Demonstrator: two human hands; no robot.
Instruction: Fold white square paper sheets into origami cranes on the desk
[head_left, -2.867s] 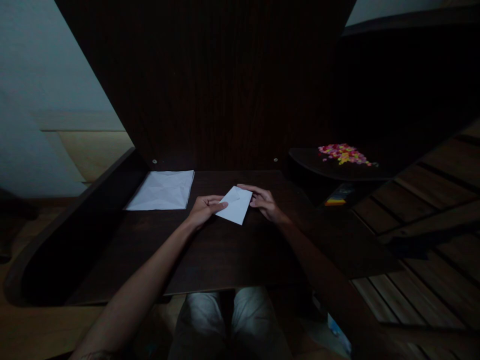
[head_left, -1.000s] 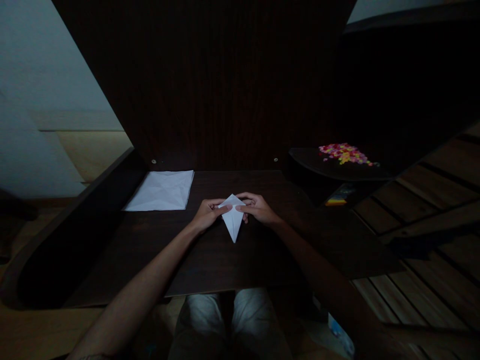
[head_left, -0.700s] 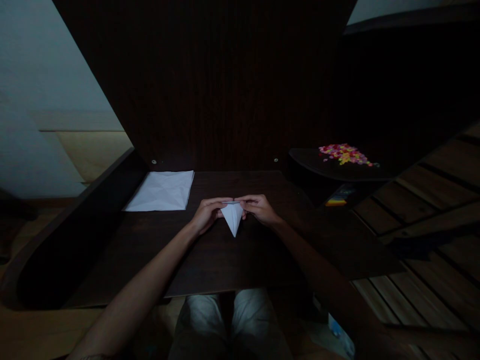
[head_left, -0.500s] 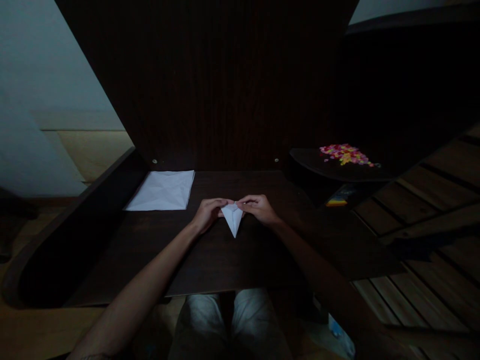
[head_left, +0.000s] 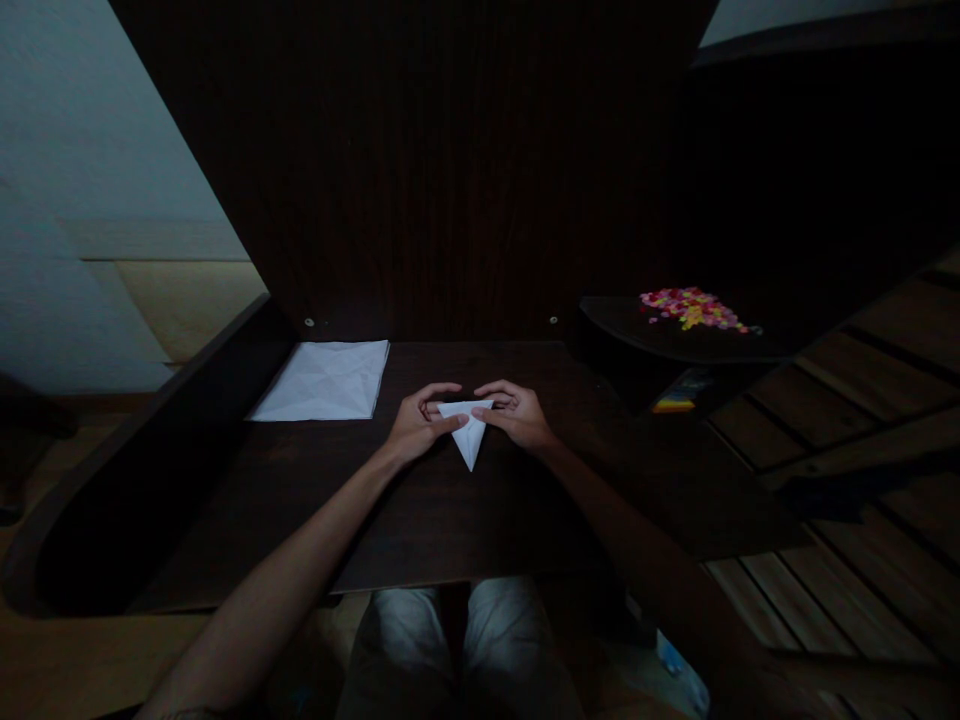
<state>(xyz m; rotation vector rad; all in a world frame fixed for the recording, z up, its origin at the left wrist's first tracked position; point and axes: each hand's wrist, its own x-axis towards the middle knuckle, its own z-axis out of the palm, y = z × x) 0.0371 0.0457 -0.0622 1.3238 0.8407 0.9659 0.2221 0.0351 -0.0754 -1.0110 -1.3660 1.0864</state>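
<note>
A small folded white paper (head_left: pixel 471 447), kite-shaped with its point toward me, sits between my hands at the middle of the dark desk. My left hand (head_left: pixel 420 420) pinches its upper left side, thumb on the front face and fingers behind. On the upper right side, my right hand (head_left: pixel 517 412) grips the same paper, its thumb also lying on the front. A straight top edge shows above both thumbs, and a centre seam runs toward the lower tip. The fingers behind the paper are partly hidden.
White square sheets (head_left: pixel 322 382) with crease lines lie stacked at the desk's back left. Pink, red and yellow small pieces (head_left: pixel 697 308) are heaped on a raised corner shelf (head_left: pixel 600 315) at right. A tall dark panel (head_left: pixel 420 180) rises behind the desk (head_left: pixel 420 540).
Both thumbs have moved from the paper's top edge down onto its front face. The index fingers have lifted off, and the straight top edge now shows wider.
</note>
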